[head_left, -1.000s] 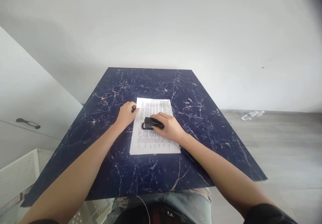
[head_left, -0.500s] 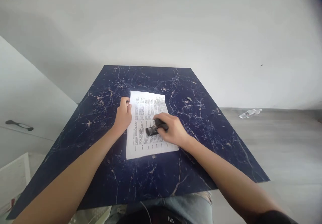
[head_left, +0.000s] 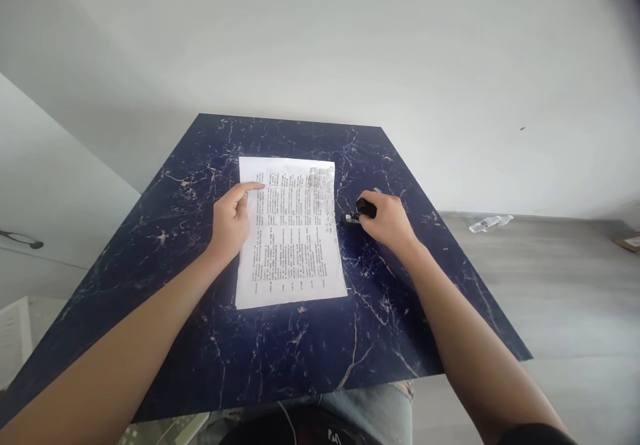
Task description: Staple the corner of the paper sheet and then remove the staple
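A printed white paper sheet (head_left: 293, 231) lies flat in the middle of the dark blue marbled table (head_left: 280, 351). My left hand (head_left: 231, 221) rests on the sheet's left edge, index finger stretched out and pointing onto the paper, the other fingers curled. My right hand (head_left: 387, 218) is closed around a small black stapler (head_left: 356, 214), held at the table surface just right of the sheet's right edge.
A white wall stands behind the table. A white cabinet with a dark handle (head_left: 20, 239) is at the left. On the grey floor to the right lie a plastic bottle (head_left: 487, 223) and a small flat object (head_left: 631, 240).
My right hand lifted the stapler off the paper and carried it right, beside the sheet. My left hand moved from gripping the sheet's upper left corner to pointing on it. The sheet lies flatter.
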Available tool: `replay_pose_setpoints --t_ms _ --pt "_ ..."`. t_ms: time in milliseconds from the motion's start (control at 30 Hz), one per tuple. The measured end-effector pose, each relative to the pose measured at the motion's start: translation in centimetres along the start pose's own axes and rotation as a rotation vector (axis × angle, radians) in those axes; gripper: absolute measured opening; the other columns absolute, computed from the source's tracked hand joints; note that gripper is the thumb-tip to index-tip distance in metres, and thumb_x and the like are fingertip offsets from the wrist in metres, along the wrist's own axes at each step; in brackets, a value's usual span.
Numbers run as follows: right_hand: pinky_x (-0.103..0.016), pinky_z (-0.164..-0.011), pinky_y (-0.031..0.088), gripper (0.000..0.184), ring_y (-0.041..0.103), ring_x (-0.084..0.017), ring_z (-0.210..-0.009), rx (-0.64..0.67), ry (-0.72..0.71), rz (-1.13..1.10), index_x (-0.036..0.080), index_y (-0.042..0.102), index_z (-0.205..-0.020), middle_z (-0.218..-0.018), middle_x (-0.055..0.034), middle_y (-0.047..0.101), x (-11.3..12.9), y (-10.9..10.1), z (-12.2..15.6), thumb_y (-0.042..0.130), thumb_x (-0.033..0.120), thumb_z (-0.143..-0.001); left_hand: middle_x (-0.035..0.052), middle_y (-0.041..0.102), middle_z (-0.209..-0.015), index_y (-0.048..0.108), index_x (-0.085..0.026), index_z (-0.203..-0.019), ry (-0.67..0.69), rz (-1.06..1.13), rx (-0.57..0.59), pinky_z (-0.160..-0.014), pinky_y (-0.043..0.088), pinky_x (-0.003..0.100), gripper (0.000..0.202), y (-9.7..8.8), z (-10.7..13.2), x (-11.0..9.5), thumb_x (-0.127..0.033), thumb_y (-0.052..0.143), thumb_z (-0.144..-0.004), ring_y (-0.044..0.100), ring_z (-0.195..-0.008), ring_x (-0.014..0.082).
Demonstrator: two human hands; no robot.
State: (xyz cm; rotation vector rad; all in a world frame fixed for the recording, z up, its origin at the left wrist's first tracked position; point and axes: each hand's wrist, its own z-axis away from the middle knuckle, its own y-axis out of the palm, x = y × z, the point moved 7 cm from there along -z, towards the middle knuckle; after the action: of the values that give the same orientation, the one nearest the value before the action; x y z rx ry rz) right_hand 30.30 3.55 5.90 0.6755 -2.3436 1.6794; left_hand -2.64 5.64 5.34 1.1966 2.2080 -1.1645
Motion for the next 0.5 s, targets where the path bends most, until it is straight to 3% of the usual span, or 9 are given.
replay_pose_setpoints --t_ms 200,300,333,400,500 --pt "-0.036 -0.073 0.048 0.024 0.064 -0.024 -0.081 0.130 -0.094 -0.034 0.023 0.070 -0.092 -0.088 -0.0037 0.071 1.9 0.7 0.4 0.060 0.014 -0.073 0.0015 0.074 -0.097 0.074 -0.024 -0.115 -0.025 0.021 -0.019 -0.070 0.049 0.031 0.036 0.1 0.0 0.1 -0.015 0.041 -0.102 0.060 -0.071 0.0155" --pt "-0.037 -0.076 0.048 0.016 0.064 -0.024 -0.085 0.223 -0.100 -0.097 0.024 0.072 -0.100 -0.096 -0.0050 0.072 2.5 0.7 0.6 0.063 0.030 -0.087 0.0011 0.072 -0.089 0.074 -0.023 -0.114 -0.025 0.028 -0.006 -0.068 0.047 0.031 0.037 0.3 0.0 0.2 -0.014 0.041 -0.101 0.057 -0.068 0.0150" --pt "-0.036 -0.076 0.048 0.019 0.064 -0.023 -0.083 0.216 -0.070 -0.103 0.023 0.071 -0.097 -0.094 -0.0052 0.072 2.4 0.6 0.5 0.059 0.038 -0.094 0.0007 0.070 -0.085 0.075 -0.023 -0.114 -0.027 0.029 -0.001 -0.066 0.045 0.030 0.037 0.4 0.0 0.2 -0.013 0.042 -0.101 0.055 -0.065 0.0147" --pt "-0.035 -0.073 0.045 0.041 0.060 -0.021 -0.073 0.149 0.043 -0.061 0.022 0.066 -0.081 -0.080 -0.0049 0.067 1.6 0.4 0.4 0.045 0.049 -0.104 0.0001 0.066 -0.078 0.075 -0.023 -0.114 -0.042 0.032 0.015 -0.062 0.040 0.031 0.036 0.6 0.0 0.2 -0.013 0.042 -0.101 0.049 -0.059 0.0140" --pt "-0.032 -0.064 0.037 0.058 0.049 -0.018 -0.057 0.078 0.222 0.073 0.022 0.048 -0.061 -0.061 -0.0031 0.054 0.1 0.9 0.5 0.035 0.053 -0.108 -0.0009 0.059 -0.068 0.075 -0.022 -0.113 -0.074 0.040 0.034 -0.058 0.034 0.031 0.036 0.8 0.2 0.1 -0.011 0.043 -0.099 0.042 -0.055 0.0138"
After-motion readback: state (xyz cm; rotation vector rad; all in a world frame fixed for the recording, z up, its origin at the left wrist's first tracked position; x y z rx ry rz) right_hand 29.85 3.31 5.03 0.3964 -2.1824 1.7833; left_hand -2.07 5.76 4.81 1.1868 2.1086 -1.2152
